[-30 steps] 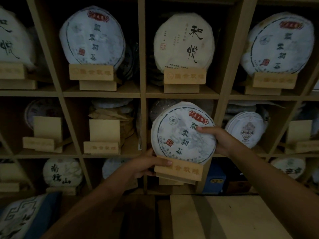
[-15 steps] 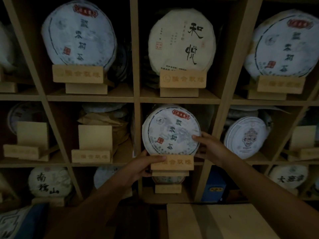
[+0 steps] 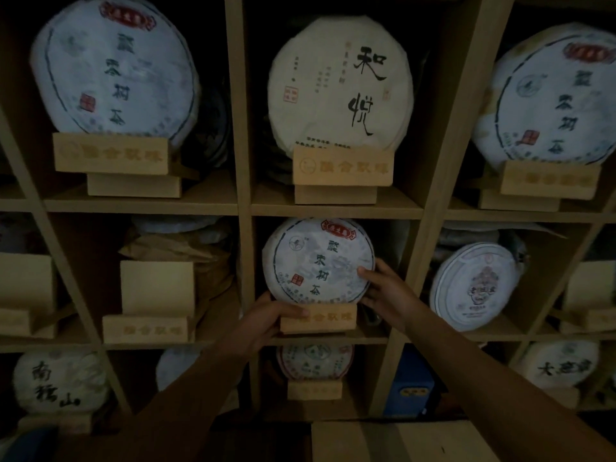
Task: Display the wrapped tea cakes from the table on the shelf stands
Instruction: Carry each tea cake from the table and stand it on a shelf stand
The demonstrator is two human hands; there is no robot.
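I see the wrapped tea cake standing upright on a wooden stand in the middle cubby of the shelf. My left hand grips the stand's left end, thumb across its front. My right hand pinches the cake's rim at 4 o'clock. At 12 o'clock, the cubby above holds a cream cake on its stand. At 9 o'clock sits an empty stand before paper bundles; at 3 o'clock, another cake leans.
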